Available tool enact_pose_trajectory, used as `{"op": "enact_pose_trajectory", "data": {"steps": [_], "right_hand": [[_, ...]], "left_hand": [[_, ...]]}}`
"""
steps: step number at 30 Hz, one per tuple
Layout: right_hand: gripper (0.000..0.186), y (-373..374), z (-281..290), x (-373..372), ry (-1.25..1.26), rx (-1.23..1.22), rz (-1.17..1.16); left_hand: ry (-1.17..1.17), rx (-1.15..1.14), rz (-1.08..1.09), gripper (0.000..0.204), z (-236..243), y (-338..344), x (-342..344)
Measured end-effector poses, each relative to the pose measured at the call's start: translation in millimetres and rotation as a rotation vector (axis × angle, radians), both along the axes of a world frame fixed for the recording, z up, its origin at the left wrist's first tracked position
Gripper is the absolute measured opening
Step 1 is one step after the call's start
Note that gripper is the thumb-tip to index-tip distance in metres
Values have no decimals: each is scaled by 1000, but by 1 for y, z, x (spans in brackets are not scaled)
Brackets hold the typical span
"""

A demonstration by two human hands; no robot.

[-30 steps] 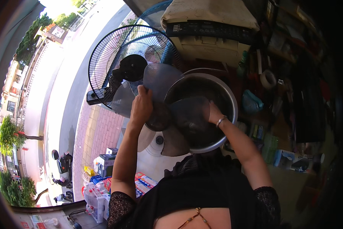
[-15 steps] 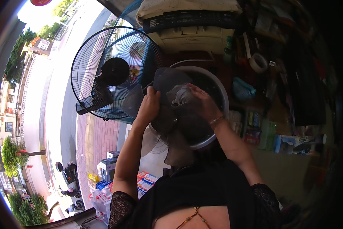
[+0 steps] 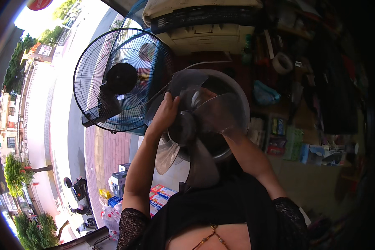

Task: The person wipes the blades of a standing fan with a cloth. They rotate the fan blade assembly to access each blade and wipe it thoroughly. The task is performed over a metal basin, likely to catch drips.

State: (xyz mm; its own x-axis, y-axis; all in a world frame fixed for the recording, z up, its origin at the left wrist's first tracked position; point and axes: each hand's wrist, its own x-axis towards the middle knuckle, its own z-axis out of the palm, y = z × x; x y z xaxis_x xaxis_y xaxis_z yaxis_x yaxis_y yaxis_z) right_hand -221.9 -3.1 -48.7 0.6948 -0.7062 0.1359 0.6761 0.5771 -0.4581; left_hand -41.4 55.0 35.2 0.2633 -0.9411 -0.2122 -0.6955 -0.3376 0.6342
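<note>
A translucent grey fan blade wheel [image 3: 206,166] with a dark round hub is tilted over a metal basin [image 3: 246,110]. My left hand [image 3: 166,111] grips the wheel by a blade on its left side, fingers closed. Behind the upper right blade is my right hand [image 3: 214,107], seen only dimly through the plastic. Its fingers are closed round a grey cloth [image 3: 197,99], which lies against that blade; part of the cloth is hidden.
A black fan guard [image 3: 85,62] with a motor stands left of the basin. Beyond the basin is a cream printer [image 3: 208,39]. A tape roll [image 3: 282,63] and a light blue bag [image 3: 265,93] lie to the right. Boxes [image 3: 162,196] and bottles [image 3: 111,218] stand at lower left.
The blade wheel has turned and tilted in my left hand. My right hand with the cloth has gone from in front of the blades to behind one.
</note>
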Motion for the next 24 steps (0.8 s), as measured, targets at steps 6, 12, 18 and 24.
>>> {"op": "enact_pose_trajectory", "data": {"steps": [6, 12, 18, 24], "right_hand": [[32, -36, 21, 10, -158, 350, -82], [29, -47, 15, 17, -214, 317, 15], [27, -24, 26, 7, 208, -146, -239], [29, 0, 10, 7, 595, -611, -382]], "left_hand": [[-66, 27, -110, 30, -9, 14, 5], [-96, -49, -88, 29, -16, 15, 3], [-118, -48, -60, 28, -9, 13, 9], [-101, -129, -118, 28, -3, 2, 28]]}}
